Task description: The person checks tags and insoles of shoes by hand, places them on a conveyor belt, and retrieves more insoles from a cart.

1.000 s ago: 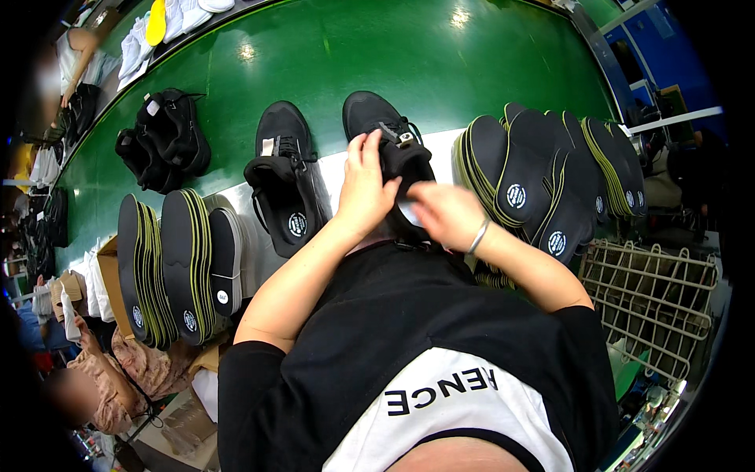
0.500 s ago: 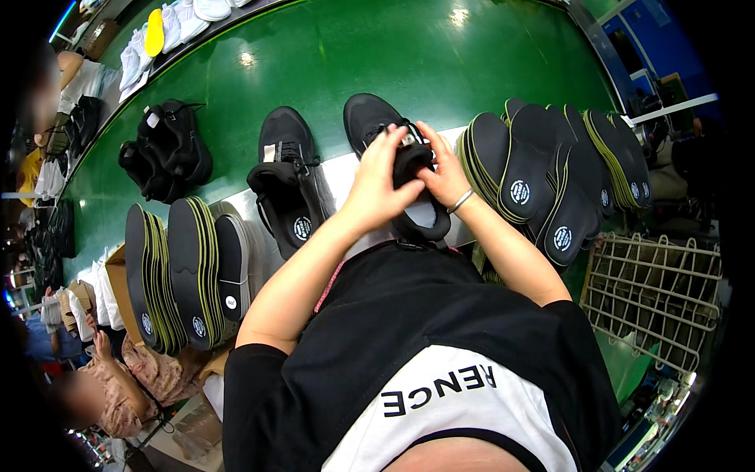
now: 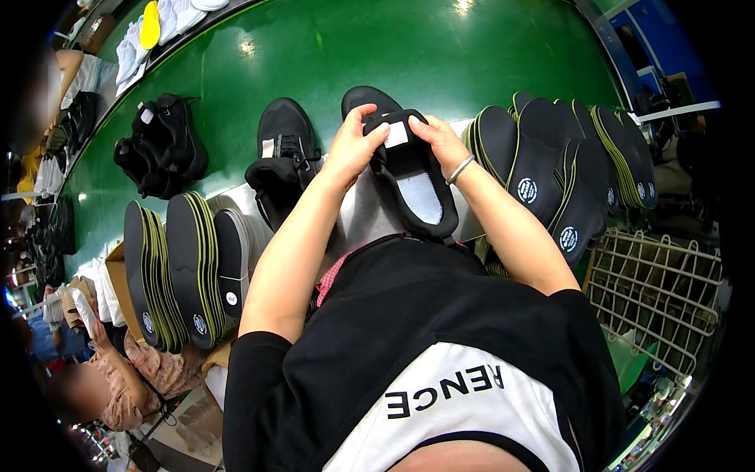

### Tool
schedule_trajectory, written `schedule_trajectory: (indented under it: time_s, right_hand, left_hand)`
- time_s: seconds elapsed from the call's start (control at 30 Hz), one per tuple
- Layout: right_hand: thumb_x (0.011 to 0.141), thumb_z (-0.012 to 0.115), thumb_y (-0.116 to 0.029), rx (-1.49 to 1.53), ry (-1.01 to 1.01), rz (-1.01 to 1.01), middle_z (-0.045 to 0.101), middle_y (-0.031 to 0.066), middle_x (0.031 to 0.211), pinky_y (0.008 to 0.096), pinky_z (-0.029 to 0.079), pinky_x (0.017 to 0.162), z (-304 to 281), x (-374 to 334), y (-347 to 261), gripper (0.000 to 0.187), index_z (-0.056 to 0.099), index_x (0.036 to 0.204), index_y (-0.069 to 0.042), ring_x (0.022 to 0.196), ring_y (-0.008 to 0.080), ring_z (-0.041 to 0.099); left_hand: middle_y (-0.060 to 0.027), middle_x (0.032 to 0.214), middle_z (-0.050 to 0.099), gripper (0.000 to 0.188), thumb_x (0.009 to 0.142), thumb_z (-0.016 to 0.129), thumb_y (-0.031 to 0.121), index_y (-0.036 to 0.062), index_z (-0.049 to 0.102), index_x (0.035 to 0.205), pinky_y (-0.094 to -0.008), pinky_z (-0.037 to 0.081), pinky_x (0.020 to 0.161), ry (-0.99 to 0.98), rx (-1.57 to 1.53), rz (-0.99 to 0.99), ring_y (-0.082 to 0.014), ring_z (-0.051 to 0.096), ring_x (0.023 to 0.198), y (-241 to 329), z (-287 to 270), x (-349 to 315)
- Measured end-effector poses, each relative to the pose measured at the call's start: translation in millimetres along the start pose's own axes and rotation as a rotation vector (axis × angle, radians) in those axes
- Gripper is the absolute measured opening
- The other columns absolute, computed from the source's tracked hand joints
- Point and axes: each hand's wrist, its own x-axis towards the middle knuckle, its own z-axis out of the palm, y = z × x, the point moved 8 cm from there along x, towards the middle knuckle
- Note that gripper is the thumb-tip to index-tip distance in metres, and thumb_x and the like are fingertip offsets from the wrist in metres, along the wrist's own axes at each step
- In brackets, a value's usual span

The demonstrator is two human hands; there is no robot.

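Note:
A black sneaker (image 3: 403, 161) lies in front of me, its toe pointing away. Its padded tongue is pulled up and back, showing a white label (image 3: 396, 134), and the opening is spread wide. Inside, a pale white footbed (image 3: 421, 197) shows with no dark insole on it. My left hand (image 3: 355, 148) pinches the left edge of the tongue between thumb and fingers. On the other edge, my right hand (image 3: 443, 145), with a silver bangle on its wrist, grips the tongue likewise. To the left stands a second black sneaker (image 3: 285, 126), untouched.
Black insoles with yellow-green edges are stacked at left (image 3: 187, 259) and right (image 3: 539, 157). Another black pair of shoes (image 3: 177, 138) sits on the green table (image 3: 354, 55). A wire basket (image 3: 657, 291) stands at right. A co-worker (image 3: 130, 377) is at lower left.
Both hands have shifted from inside the sneaker's opening to the tongue's edges. The tongue is now lifted and folded back, baring its label and more of the footbed.

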Motion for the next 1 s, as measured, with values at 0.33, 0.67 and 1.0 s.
schedule_trajectory:
  time_s: [0.33, 0.67, 1.0]
  right_hand:
    - [0.082, 0.052, -0.027, -0.005, -0.011, -0.057, 0.059, 0.003, 0.083, 0.0226, 0.042, 0.069, 4, 1, 3, 0.029, 0.058, 0.091, 0.0, 0.073, 0.0097, 0.053]
    - [0.077, 0.054, -0.025, -0.983, 0.111, -0.185, 0.053, 0.0173, 0.096, 0.0355, 0.04, 0.082, -2, -9, -13, 0.037, 0.049, 0.104, 0.001, 0.096, 0.0288, 0.049]
    - [0.074, 0.055, -0.035, -1.645, 1.04, 0.041, 0.053, 0.0143, 0.1, 0.0405, 0.045, 0.074, -146, -190, -148, 0.045, 0.046, 0.11, -0.007, 0.091, 0.0315, 0.052]
  left_hand:
    - [-0.0112, 0.1, 0.054, 0.049, 0.079, 0.057, 0.014, 0.0003, 0.035, 0.12, -0.0251, 0.039, 0.082, 0.006, 0.009, 0.005, -0.0152, 0.051, 0.092, 0, -4, -5]
    - [-0.0112, 0.105, 0.051, 0.042, 0.078, 0.054, 0.009, 0.001, 0.041, 0.117, -0.0277, 0.039, 0.083, 0.03, -0.073, 0.118, -0.0176, 0.05, 0.096, 24, 4, -19]
    - [-0.008, 0.098, 0.055, 0.029, 0.081, 0.052, 0.007, 0.0019, 0.045, 0.109, -0.0246, 0.04, 0.081, 0.065, -0.1, 0.137, -0.014, 0.052, 0.088, 17, 1, -22]
